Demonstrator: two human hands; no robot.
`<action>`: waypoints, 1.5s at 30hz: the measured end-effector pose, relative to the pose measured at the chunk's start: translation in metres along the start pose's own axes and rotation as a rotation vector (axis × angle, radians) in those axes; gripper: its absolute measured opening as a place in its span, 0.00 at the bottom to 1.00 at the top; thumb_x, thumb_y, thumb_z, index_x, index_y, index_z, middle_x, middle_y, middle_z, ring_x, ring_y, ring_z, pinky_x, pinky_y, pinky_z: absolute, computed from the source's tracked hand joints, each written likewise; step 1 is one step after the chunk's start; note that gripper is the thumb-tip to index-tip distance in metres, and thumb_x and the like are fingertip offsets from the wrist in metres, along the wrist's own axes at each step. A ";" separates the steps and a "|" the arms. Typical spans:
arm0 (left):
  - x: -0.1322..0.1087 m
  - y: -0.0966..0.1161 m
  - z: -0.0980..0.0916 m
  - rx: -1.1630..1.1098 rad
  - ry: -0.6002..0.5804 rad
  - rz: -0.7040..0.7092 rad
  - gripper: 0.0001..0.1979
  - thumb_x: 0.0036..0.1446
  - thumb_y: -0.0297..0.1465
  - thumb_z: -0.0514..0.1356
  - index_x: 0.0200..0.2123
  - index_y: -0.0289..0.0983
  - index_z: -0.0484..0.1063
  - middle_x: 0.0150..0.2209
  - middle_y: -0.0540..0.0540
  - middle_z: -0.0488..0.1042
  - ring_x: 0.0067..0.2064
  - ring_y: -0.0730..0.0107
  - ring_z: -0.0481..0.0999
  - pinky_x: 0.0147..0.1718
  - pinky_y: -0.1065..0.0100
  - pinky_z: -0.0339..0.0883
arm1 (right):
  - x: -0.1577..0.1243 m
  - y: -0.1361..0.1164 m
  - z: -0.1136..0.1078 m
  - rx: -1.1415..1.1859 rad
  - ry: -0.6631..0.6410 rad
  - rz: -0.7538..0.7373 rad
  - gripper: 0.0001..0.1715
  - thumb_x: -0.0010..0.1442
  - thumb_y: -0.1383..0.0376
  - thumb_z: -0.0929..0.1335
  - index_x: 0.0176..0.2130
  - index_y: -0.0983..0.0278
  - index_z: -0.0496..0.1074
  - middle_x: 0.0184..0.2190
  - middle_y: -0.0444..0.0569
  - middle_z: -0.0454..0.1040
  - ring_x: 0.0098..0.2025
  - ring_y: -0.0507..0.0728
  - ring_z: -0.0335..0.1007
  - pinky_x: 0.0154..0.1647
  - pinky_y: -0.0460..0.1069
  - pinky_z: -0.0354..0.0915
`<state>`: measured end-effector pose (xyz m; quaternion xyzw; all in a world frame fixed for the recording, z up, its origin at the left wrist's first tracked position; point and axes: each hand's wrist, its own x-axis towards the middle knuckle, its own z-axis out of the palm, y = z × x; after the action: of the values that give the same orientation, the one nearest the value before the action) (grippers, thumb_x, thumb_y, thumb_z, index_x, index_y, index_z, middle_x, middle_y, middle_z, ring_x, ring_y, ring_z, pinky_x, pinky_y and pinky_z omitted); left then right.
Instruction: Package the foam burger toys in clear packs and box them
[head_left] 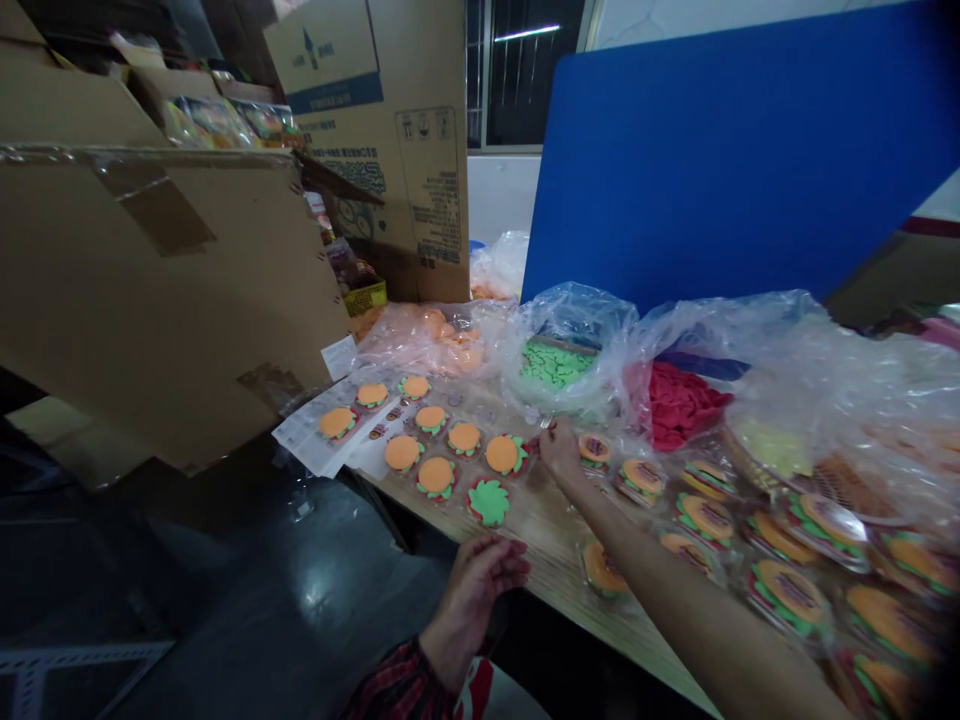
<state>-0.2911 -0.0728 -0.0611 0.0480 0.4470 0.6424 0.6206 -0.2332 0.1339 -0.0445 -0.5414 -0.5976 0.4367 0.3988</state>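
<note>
Head view shows left hand point(484, 578) loosely cupped near a green piece point(488, 502), right hand point(559, 452) (hold unclear) beside an orange disc point(502, 454).

Wooden table point(546, 553), toy burgers point(789, 592), printed sheets point(309, 436), clear plastic bags point(581, 308), possibly a basket point(752, 466) at right

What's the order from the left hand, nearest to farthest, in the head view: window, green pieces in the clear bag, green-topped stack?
From the left hand:
1. Green-topped stack: just beyond the fingers.
2. Green pieces in the clear bag: farther forward, slightly right.
3. Window: in the background, beyond the bag.
</note>
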 end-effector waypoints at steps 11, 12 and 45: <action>-0.004 0.018 0.029 -0.266 -0.234 -0.140 0.24 0.51 0.50 0.55 0.34 0.32 0.70 0.33 0.37 0.77 0.34 0.55 0.77 0.35 0.60 0.67 | -0.031 -0.025 -0.042 0.321 -0.184 0.256 0.04 0.42 0.69 0.61 0.23 0.61 0.58 0.12 0.40 0.68 0.12 0.49 0.62 0.15 0.43 0.59; -0.003 0.021 0.033 -0.314 -0.267 -0.129 0.24 0.51 0.51 0.54 0.36 0.34 0.70 0.33 0.39 0.77 0.35 0.53 0.77 0.36 0.58 0.67 | -0.039 -0.026 -0.050 0.333 -0.216 0.268 0.04 0.41 0.68 0.62 0.23 0.61 0.58 0.12 0.41 0.69 0.13 0.49 0.62 0.15 0.43 0.59; -0.026 -0.017 0.095 -0.240 -0.231 -0.426 0.22 0.55 0.49 0.52 0.38 0.36 0.70 0.34 0.42 0.75 0.36 0.59 0.75 0.37 0.57 0.65 | -0.108 0.002 -0.167 0.331 -0.345 -0.114 0.30 0.48 0.67 0.70 0.51 0.57 0.64 0.51 0.51 0.69 0.47 0.58 0.70 0.44 0.54 0.69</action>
<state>-0.2144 -0.0488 -0.0026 -0.0482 0.2939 0.5359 0.7900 -0.0641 0.0415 0.0032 -0.3515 -0.6066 0.5915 0.3982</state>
